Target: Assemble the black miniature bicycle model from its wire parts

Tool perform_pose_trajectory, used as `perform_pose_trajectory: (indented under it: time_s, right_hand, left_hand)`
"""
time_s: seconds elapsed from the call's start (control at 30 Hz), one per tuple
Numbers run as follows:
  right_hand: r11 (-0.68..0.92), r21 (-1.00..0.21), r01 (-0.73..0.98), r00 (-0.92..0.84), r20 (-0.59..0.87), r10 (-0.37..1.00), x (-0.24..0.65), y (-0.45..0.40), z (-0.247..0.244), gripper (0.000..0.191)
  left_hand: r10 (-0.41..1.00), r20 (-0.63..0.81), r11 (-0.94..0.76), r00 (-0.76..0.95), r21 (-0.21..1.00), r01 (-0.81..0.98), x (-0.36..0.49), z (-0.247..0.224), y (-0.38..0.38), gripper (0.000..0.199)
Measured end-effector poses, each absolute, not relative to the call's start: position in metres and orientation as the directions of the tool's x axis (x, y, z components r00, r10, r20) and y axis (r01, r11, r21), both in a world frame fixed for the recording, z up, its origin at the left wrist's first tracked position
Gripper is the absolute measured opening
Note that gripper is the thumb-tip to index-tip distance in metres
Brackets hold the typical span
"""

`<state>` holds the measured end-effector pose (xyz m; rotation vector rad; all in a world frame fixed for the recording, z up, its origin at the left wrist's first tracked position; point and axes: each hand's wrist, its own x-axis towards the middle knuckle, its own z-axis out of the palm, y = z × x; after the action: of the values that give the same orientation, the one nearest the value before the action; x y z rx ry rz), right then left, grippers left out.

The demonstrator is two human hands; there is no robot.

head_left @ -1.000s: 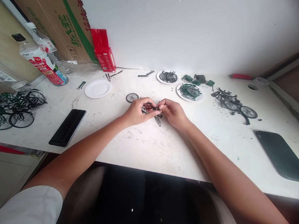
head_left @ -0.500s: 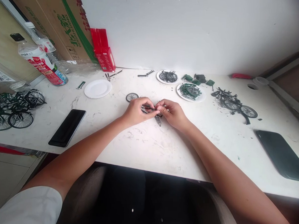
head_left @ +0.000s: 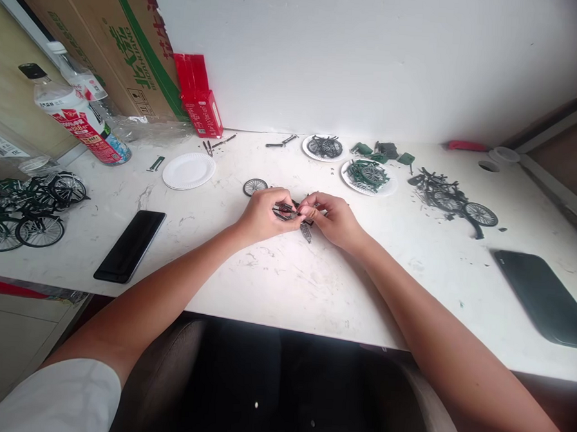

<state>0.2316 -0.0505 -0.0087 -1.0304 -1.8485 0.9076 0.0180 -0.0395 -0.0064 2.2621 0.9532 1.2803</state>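
Both hands meet over the middle of the white table (head_left: 285,280). My left hand (head_left: 268,215) is closed, thumb and fingers pinching a small dark bicycle part (head_left: 285,209). My right hand (head_left: 331,219) is closed too, its fingertips pinched at the right end of that part and touching the left fingertips. What the right fingers grip is too small to tell. A dark latticed piece (head_left: 306,232) shows just below the fingertips. A loose spoked wheel (head_left: 255,187) lies behind my left hand.
Assembled toy bicycles (head_left: 41,229) and a phone (head_left: 129,246) are at left. Behind are an unfilled paper plate (head_left: 189,171), a plate of wheels (head_left: 325,148) and a plate of green parts (head_left: 368,176). Black parts (head_left: 447,198) and a dark tray-like slab (head_left: 545,299) lie right.
The small dark part between my fingers has turned slightly, and the fingertips have shifted a little. Both arms stay in nearly the same place.
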Motion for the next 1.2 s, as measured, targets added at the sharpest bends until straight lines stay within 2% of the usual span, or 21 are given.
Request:
perform_pose_trajectory:
  time_s: [1.2]
  right_hand:
    - [0.484, -0.749, 0.453, -0.309, 0.377, 0.873, 0.23, -0.0549, -0.0033, 0.056]
  left_hand:
    - [0.724, 0.588, -0.689, 0.36, 0.629, 0.359, 0.0193, -0.0058, -0.0401, 0.019]
